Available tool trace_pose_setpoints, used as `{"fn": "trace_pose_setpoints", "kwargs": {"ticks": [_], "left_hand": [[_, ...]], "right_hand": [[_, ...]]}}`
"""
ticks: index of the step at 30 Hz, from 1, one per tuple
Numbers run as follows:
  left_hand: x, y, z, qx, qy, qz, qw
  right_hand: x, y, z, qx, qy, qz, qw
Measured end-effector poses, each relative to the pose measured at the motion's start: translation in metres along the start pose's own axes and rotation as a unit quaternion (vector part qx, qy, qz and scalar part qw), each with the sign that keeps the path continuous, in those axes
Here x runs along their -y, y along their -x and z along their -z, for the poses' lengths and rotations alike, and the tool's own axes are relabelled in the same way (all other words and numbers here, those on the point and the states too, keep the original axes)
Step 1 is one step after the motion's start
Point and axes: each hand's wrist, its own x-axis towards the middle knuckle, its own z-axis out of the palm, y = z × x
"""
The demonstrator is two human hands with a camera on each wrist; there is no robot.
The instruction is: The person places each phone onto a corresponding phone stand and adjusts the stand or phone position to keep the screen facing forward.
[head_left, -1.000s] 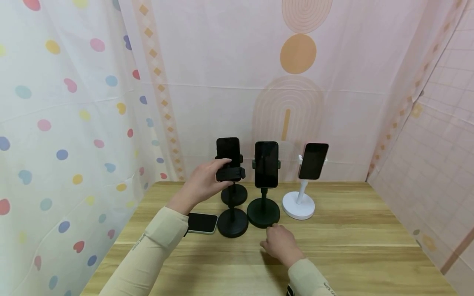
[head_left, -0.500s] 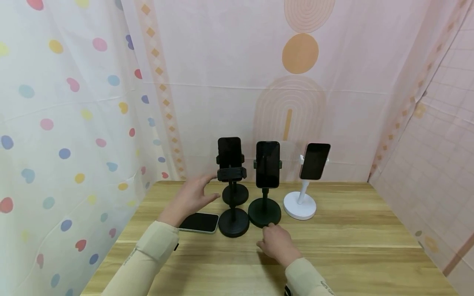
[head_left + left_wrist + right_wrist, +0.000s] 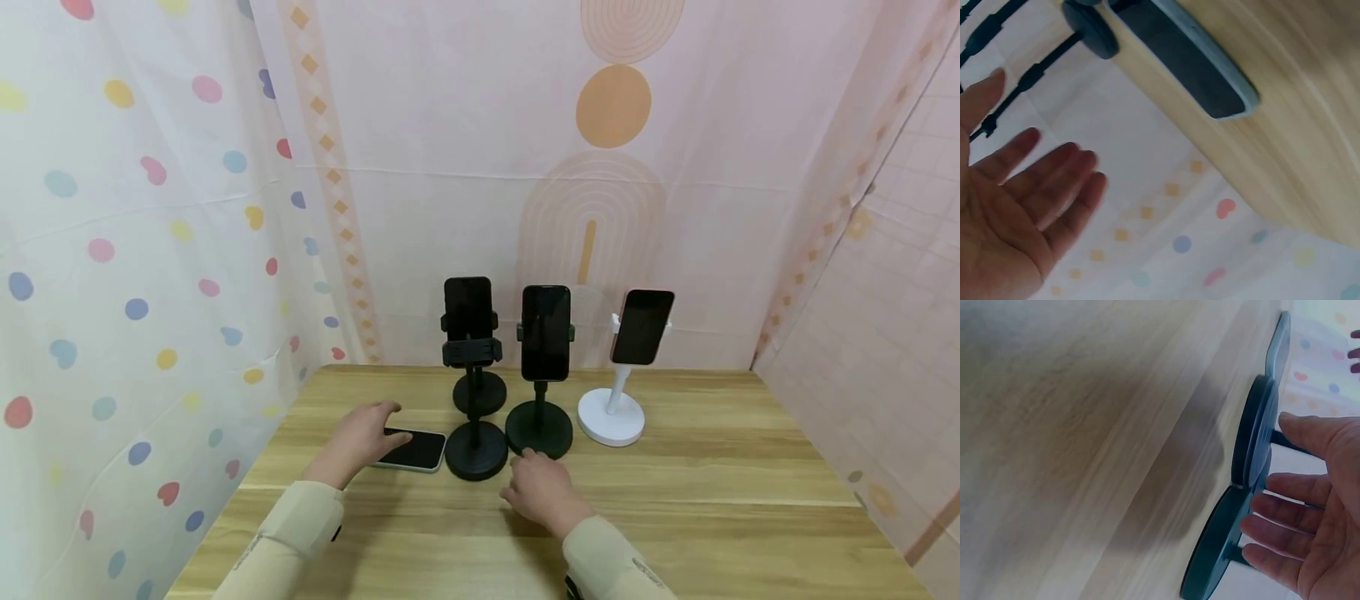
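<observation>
My left hand (image 3: 358, 440) hovers with fingers spread by the left end of a smartphone (image 3: 417, 451) lying screen up, its thumb overlapping the screen in the head view. In the left wrist view the palm shows bare, apart from the light-rimmed phone (image 3: 1191, 62). Right of that phone stands a black phone stand (image 3: 476, 452), its clamp (image 3: 472, 352) holding nothing. My right hand (image 3: 545, 493), fingers loosely bent and holding nothing, is just in front of this stand and a dark green phone stand (image 3: 539, 430). The right wrist view shows its fingertips near the green base (image 3: 1210, 550).
The green stand carries an upright phone (image 3: 546, 333). Behind the front black stand, another black stand (image 3: 480, 394) holds a phone (image 3: 468, 302). A white stand (image 3: 611, 417) to the right bears a tilted phone (image 3: 642, 327). Patterned curtains (image 3: 450, 225) surround the wooden table (image 3: 720, 500).
My left hand has left the front black stand's clamp and come down and left to the lying phone. My right hand has shifted slightly left.
</observation>
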Motion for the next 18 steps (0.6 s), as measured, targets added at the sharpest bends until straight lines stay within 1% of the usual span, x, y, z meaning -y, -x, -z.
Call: {"fn": "trace_pose_setpoints", "kwargs": {"ticks": [4, 8, 14, 18], "left_hand": [[0.01, 0.008, -0.003, 0.039, -0.025, 0.033, 0.9984], [0.019, 0.015, -0.005, 0.056, -0.042, 0.048, 0.9964], [0.036, 0.029, -0.01, 0.054, -0.026, 0.073, 0.9955], [0.048, 0.039, -0.012, 0.055, -0.012, 0.092, 0.9942]], "right_hand": [[0.013, -0.007, 0.0, 0.007, 0.001, 0.026, 1.0], [0.027, -0.018, -0.003, 0.01, 0.006, 0.047, 0.999], [0.05, -0.041, -0.008, 0.008, -0.011, 0.057, 0.998], [0.062, -0.056, -0.012, -0.004, -0.011, 0.079, 0.997]]}}
